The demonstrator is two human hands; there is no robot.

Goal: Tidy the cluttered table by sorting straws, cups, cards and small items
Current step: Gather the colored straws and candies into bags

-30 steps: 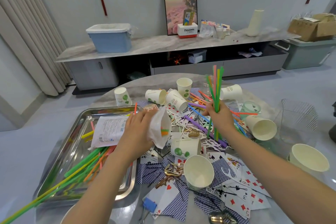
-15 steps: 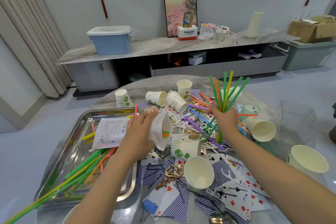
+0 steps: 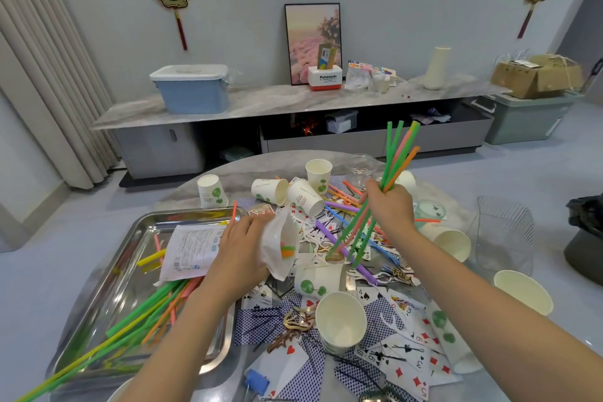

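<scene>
My right hand (image 3: 390, 210) grips a bundle of green, pink and orange straws (image 3: 396, 157), tilted up to the right above the middle of the table. My left hand (image 3: 239, 253) holds a white plastic bag (image 3: 277, 246) with its mouth facing right and a few short straw pieces inside. More long straws (image 3: 140, 316) lie in the steel tray (image 3: 130, 235) at the left, beside a printed packet (image 3: 192, 251). Paper cups (image 3: 341, 320) and playing cards (image 3: 404, 352) are scattered over the table, with loose straws (image 3: 339, 209) among them.
A clear plastic container (image 3: 504, 232) stands at the table's right edge, with a paper cup (image 3: 523, 290) in front of it. A small glass jar (image 3: 362, 170) sits at the far side. Hairpins (image 3: 267, 320) and a blue clip (image 3: 257, 380) lie near the front. A dark bin (image 3: 587, 238) stands off the right side.
My right hand has lifted the straw bundle and tipped its upper ends to the right, closing the fanned straws together. My left hand with the bag has stayed in place.
</scene>
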